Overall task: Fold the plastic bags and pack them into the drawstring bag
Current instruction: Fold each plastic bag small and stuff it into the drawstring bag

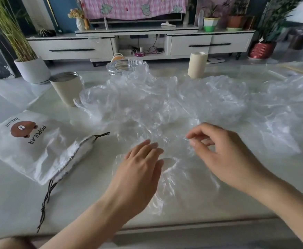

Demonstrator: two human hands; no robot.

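Hands, two, bare, held apart. Left hand: fingers straight, laid flat on the nearest clear plastic bag. Right hand: fingers curled, thumb and forefinger apparently pinching a raised edge of that same film.

Table, pale, glossy, stone-look: carries every item below.

Heap of crumpled clear plastic bags: spread across the middle and right of the table, beyond my hands. None looks folded yet.

White fabric drawstring bag, brown bear print, black cord: lies flat to my left, gathered mouth turned towards me.

Nearest bag, handling, as I judge it: almost weightless, limp, slippery, and likely to spring back or drift. I would pin it flat with one palm and take it by an edge or corner, not the middle.

Beige tumbler and beige cylinder: upright, behind the heap.
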